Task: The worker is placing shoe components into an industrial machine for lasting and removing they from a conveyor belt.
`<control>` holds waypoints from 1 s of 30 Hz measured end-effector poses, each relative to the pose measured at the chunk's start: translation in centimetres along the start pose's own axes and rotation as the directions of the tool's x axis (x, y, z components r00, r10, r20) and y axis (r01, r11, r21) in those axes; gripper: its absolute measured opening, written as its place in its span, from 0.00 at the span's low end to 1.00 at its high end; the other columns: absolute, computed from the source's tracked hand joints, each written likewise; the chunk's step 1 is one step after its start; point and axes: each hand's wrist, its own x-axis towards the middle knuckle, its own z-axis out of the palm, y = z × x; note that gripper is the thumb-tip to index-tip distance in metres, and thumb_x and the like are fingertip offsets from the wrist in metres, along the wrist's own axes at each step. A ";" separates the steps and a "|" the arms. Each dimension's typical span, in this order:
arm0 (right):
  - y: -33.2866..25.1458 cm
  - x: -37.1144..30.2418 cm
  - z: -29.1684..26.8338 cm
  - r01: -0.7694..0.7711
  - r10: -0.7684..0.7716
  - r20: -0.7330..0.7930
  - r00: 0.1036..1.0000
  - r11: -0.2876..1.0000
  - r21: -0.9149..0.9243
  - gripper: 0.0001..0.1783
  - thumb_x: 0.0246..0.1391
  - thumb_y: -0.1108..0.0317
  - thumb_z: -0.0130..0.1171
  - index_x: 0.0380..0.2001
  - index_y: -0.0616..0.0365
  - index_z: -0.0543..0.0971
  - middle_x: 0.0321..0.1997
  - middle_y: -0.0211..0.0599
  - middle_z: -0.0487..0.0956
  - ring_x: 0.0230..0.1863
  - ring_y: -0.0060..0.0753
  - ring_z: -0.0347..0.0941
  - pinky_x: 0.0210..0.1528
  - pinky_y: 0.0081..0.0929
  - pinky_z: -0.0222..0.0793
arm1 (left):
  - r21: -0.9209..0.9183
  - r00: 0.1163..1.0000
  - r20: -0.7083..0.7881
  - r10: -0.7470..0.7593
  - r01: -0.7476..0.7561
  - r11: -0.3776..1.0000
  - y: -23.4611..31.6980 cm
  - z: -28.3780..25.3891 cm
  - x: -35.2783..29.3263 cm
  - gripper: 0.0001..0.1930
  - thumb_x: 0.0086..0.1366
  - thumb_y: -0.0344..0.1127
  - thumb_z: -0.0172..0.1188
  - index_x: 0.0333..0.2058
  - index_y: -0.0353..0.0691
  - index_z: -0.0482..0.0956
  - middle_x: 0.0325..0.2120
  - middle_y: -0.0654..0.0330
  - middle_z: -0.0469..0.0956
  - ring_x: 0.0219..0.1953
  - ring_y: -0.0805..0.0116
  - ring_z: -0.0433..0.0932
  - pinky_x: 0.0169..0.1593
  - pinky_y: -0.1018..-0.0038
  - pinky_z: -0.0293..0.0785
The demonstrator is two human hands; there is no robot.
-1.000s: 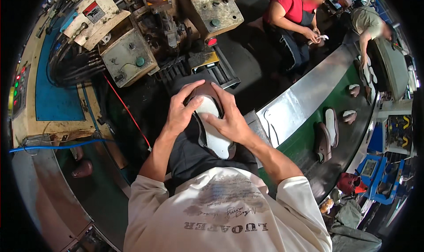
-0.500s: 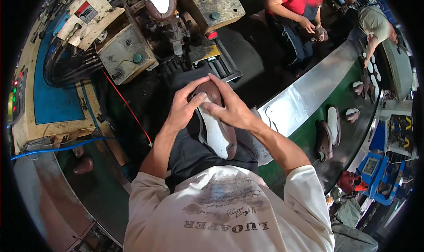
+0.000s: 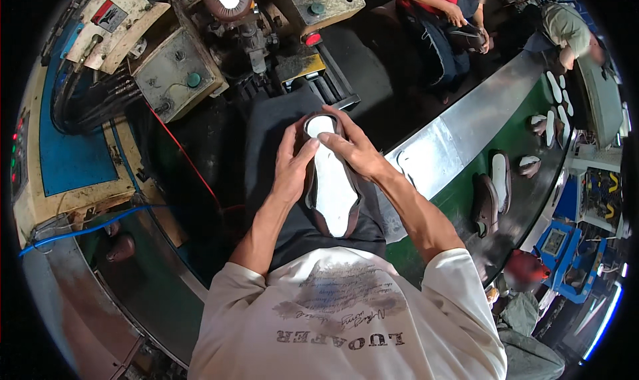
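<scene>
On my lap lies a brown leather shoe upper [image 3: 314,210] with a long white insole [image 3: 333,187] facing up, its leather edge wrapping round the rim. My left hand [image 3: 293,164] is closed along the left side near the far end, thumb against the insole's edge. From the other side my right hand [image 3: 356,152] grips the same upper, its thumb pressed on the white insole and its fingers round the far end. The undersides of both hands' grips are hidden.
Ahead stands a machine with another brown upper [image 3: 229,0] on it and a control box [image 3: 176,80] with a green button. A green conveyor [image 3: 452,210] on the right carries brown uppers [image 3: 489,200] and white insoles. Two people work at the far right. A blue hose [image 3: 93,228] crosses at left.
The shoe upper has turned so its white insole faces up more squarely, and its far end now shows. My hands have drawn apart at the fingertips. The view has shifted slightly.
</scene>
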 end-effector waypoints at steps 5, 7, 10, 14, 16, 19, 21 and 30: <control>1.3 -0.1 -0.1 -0.058 0.060 -0.033 0.998 0.995 0.079 0.47 0.71 0.51 0.66 0.82 0.59 0.60 0.73 0.54 0.73 0.73 0.45 0.69 0.76 0.39 0.64 | 0.165 0.998 -0.025 -0.052 0.055 0.985 -0.5 0.1 0.5 0.31 0.79 0.33 0.62 0.75 0.34 0.64 0.68 0.52 0.72 0.70 0.62 0.71 0.74 0.64 0.66; 2.6 -1.6 0.2 -0.064 0.072 -0.053 0.996 0.988 0.142 0.48 0.71 0.51 0.67 0.83 0.60 0.58 0.74 0.55 0.73 0.74 0.45 0.69 0.77 0.40 0.63 | 0.322 0.998 -0.001 -0.059 0.056 0.945 -0.6 0.0 -1.2 0.36 0.77 0.34 0.65 0.77 0.32 0.60 0.72 0.48 0.68 0.74 0.58 0.67 0.77 0.62 0.63; 4.1 -6.7 0.6 0.006 -0.015 -0.104 0.994 0.997 -0.083 0.50 0.71 0.52 0.67 0.83 0.65 0.55 0.77 0.57 0.70 0.77 0.47 0.67 0.79 0.41 0.61 | 0.480 0.987 0.076 -0.143 0.090 0.873 -1.0 -1.1 -5.4 0.47 0.75 0.36 0.67 0.82 0.30 0.47 0.80 0.40 0.56 0.81 0.51 0.56 0.82 0.59 0.53; 3.4 -12.2 2.0 -0.034 -0.011 -0.207 0.978 0.977 -0.210 0.53 0.66 0.57 0.72 0.82 0.68 0.55 0.80 0.63 0.65 0.81 0.58 0.62 0.82 0.44 0.58 | 0.299 0.964 0.070 -0.257 0.226 0.927 -0.5 -1.0 -8.5 0.42 0.76 0.30 0.61 0.81 0.30 0.48 0.78 0.43 0.60 0.80 0.52 0.60 0.80 0.62 0.58; 1.2 -13.7 3.3 0.184 -0.336 -0.122 0.934 0.744 -0.642 0.55 0.57 0.60 0.78 0.80 0.66 0.59 0.83 0.66 0.58 0.80 0.69 0.60 0.83 0.50 0.58 | 0.211 0.970 0.096 -0.225 0.200 0.957 -0.3 -0.9 -8.6 0.41 0.76 0.26 0.60 0.81 0.32 0.49 0.77 0.44 0.62 0.78 0.53 0.63 0.78 0.63 0.62; 0.0 -15.0 5.7 0.195 -0.201 0.139 0.970 0.288 -0.938 0.51 0.55 0.56 0.78 0.80 0.42 0.66 0.87 0.62 0.47 0.76 0.90 0.55 0.78 0.67 0.62 | -0.133 0.904 0.114 -0.412 0.425 0.895 1.2 0.1 -8.3 0.40 0.74 0.20 0.56 0.81 0.36 0.52 0.74 0.47 0.66 0.74 0.58 0.69 0.74 0.65 0.70; 0.5 -13.8 5.1 0.136 -0.195 0.079 0.978 0.299 -0.945 0.50 0.55 0.55 0.78 0.79 0.33 0.67 0.87 0.64 0.44 0.72 0.91 0.57 0.76 0.69 0.64 | -0.237 0.910 0.113 -0.400 0.415 0.878 1.7 1.7 -8.1 0.41 0.72 0.17 0.54 0.81 0.40 0.54 0.69 0.50 0.72 0.69 0.61 0.75 0.69 0.66 0.75; 0.9 -13.4 3.8 0.259 -0.323 0.137 0.936 0.374 -0.891 0.42 0.55 0.58 0.76 0.74 0.32 0.76 0.85 0.74 0.45 0.67 0.80 0.67 0.67 0.61 0.76 | 0.781 0.958 -0.088 0.271 -0.103 0.616 3.3 -3.7 3.6 0.30 0.75 0.38 0.66 0.72 0.35 0.72 0.65 0.46 0.80 0.63 0.52 0.81 0.64 0.60 0.77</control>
